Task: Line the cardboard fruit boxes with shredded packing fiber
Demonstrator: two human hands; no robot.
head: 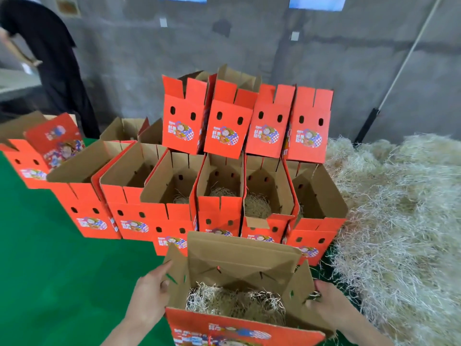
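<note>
An open red cardboard fruit box (239, 260) is at the bottom centre, with pale shredded fiber (234, 302) lying across its bottom. My left hand (152, 293) grips its left side flap, thumb over the edge. My right hand (329, 303) holds the right side flap. Beyond it stands a row of several open red boxes (219, 196); some hold a little fiber, those at the left look bare inside. A second tier of red boxes (247, 121) is stacked at the back.
A big heap of loose shredded fiber (399, 208) fills the right side. Green floor covering (50, 270) spreads to the left. A person in dark clothes (50, 58) bends at the far left. A grey wall and a slanted pole (399, 71) are behind.
</note>
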